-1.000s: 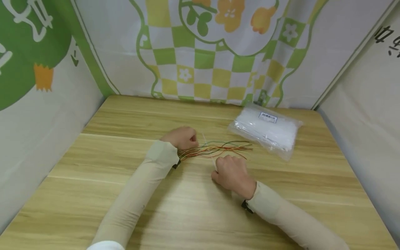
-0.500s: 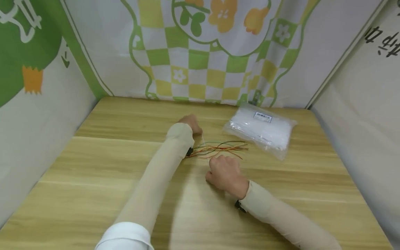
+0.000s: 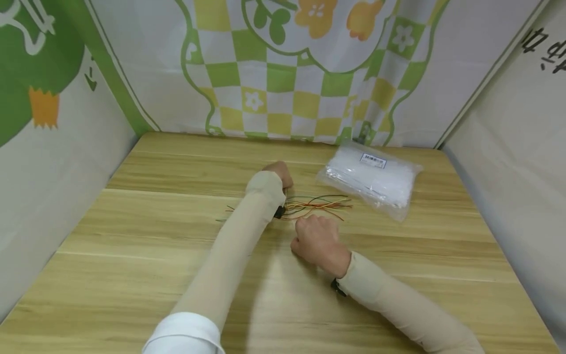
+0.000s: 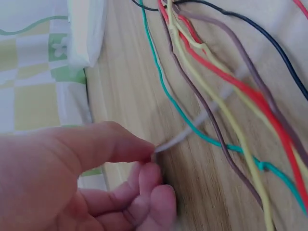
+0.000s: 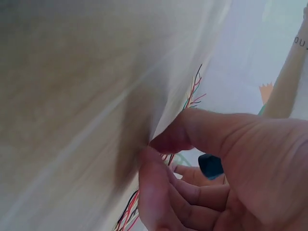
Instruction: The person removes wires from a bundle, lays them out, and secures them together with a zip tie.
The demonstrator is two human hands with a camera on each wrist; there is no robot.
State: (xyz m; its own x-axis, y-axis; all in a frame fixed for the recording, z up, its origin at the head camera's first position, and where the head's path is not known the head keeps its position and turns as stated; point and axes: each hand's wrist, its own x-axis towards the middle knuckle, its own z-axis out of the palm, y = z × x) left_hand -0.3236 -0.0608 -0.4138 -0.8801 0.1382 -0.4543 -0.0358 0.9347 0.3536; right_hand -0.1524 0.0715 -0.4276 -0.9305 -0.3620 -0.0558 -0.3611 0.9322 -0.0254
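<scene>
A loose bundle of thin coloured wires (image 3: 320, 206) lies across the table, partly hidden under the left forearm in the head view. My left hand (image 3: 283, 174) is beyond the wires. In the left wrist view its thumb and forefinger pinch one end of a white zip tie (image 4: 185, 132), which passes beneath the red, yellow, brown and green wires (image 4: 226, 132). On the near side of the bundle is my right hand (image 3: 319, 242), knuckles up. The right wrist view shows its thumb and forefinger pinched together at the tie's other end, mostly hidden by the fingertips.
A clear plastic bag (image 3: 371, 177) of white zip ties, with a barcode label, lies at the back right of the wooden table (image 3: 146, 280). Patterned fabric (image 3: 305, 103) hangs along the back, and pale walls close in both sides.
My left hand has moved away from me and rightward, from beside the wires to beyond them, now pinching the zip tie's end. My right hand has hardly moved over the table.
</scene>
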